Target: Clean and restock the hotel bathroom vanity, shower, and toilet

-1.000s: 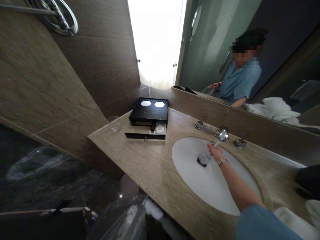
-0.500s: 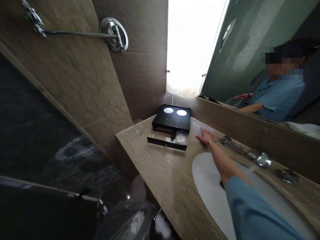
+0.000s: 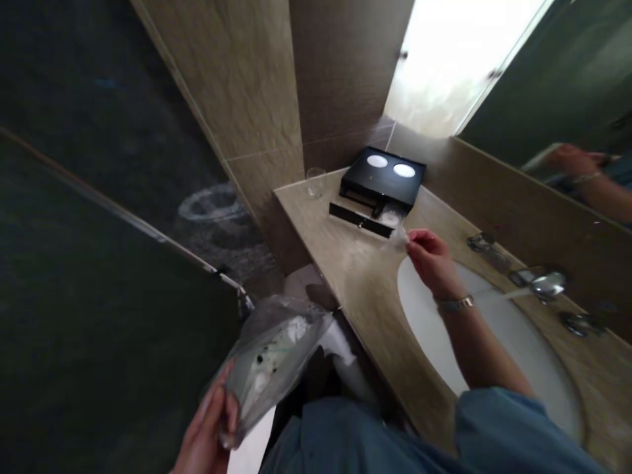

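My left hand [image 3: 210,428], low in view, is closed on the rim of a clear plastic bag [image 3: 301,362]. White crumpled bits and a few dark specks lie inside the bag, which hangs open beside the counter. Over the near edge of the sink, my right hand [image 3: 437,266] pinches a small piece of clear plastic [image 3: 396,238], partly blurred. Just beyond that piece stands a black box [image 3: 388,181] with two white circles on top. Its front drawer [image 3: 353,216] is pulled out, and a clear-and-white packet [image 3: 392,216] lies in it.
The stone counter [image 3: 340,250] surrounds a white sink basin [image 3: 432,329] with a chrome faucet [image 3: 548,284] and knobs at right. A drinking glass [image 3: 316,183] stands at the counter's back left corner. A mirror [image 3: 567,79] covers the right wall.
My right hand has lifted from the counter beside the box and now pinches clear plastic nearer to me. My left hand has come into view holding the bag. The view has tilted down.
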`<state>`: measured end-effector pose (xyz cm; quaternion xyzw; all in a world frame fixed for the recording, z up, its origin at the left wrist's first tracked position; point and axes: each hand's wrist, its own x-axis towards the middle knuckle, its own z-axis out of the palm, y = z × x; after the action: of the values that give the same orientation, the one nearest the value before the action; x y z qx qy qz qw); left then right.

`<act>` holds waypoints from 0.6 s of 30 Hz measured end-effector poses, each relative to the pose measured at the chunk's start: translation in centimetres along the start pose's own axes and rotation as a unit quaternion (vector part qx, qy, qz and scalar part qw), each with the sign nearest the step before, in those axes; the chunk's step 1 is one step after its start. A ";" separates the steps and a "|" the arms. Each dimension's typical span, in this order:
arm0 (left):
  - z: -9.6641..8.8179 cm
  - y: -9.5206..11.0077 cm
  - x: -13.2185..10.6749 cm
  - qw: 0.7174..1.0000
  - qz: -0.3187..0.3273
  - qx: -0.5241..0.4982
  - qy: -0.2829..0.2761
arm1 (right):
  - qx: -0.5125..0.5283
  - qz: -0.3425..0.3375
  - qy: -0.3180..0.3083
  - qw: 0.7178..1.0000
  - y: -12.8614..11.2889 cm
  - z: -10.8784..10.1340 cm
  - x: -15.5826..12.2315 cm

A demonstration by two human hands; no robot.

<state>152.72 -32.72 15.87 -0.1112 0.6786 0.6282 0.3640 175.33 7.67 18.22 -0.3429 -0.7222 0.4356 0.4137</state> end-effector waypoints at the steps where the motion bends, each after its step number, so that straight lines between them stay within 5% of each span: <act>1: -0.5 -0.2 -0.6 1.000 -0.009 -0.017 -0.006 | 0.070 -0.026 -0.055 0.996 -1.7 3.4 -2.2; 4: -2.0 -0.5 -2.2 0.999 0.000 -0.036 0.015 | 0.147 -0.051 -0.327 0.932 -4.8 14.9 -10.2; 6: -3.2 -0.9 -3.0 0.999 0.002 -0.039 0.025 | 0.053 -0.099 -0.527 0.842 -4.6 21.7 -15.8; 8: -4.9 -2.0 -3.4 0.998 -0.003 -0.041 0.037 | -0.119 -0.157 -0.644 0.740 -3.2 26.2 -21.0; 10: -7.3 -4.2 -3.1 0.998 -0.024 -0.040 0.041 | -0.198 -0.180 -0.674 0.688 -1.3 28.0 -25.4; 12: -10.4 -7.4 -2.1 0.997 -0.045 -0.039 0.047 | -0.175 -0.154 -0.667 0.707 0.6 28.0 -28.4; 14: -14.0 -11.4 -0.5 0.995 -0.049 -0.037 0.084 | -0.132 -0.101 -0.619 0.767 2.5 27.0 -29.7; 16: -17.8 -15.5 1.2 0.988 -0.064 -0.037 0.139 | -0.138 -0.048 -0.505 0.851 4.4 25.5 -29.1; 18: -21.3 -19.1 2.7 0.977 -0.095 0.003 0.190 | -0.210 0.010 -0.325 0.922 6.6 23.8 -26.9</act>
<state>154.89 -55.33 -1.69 -0.2917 0.7236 0.5558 0.2870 166.24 -21.04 -2.43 -0.2685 -0.8885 0.3654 0.0700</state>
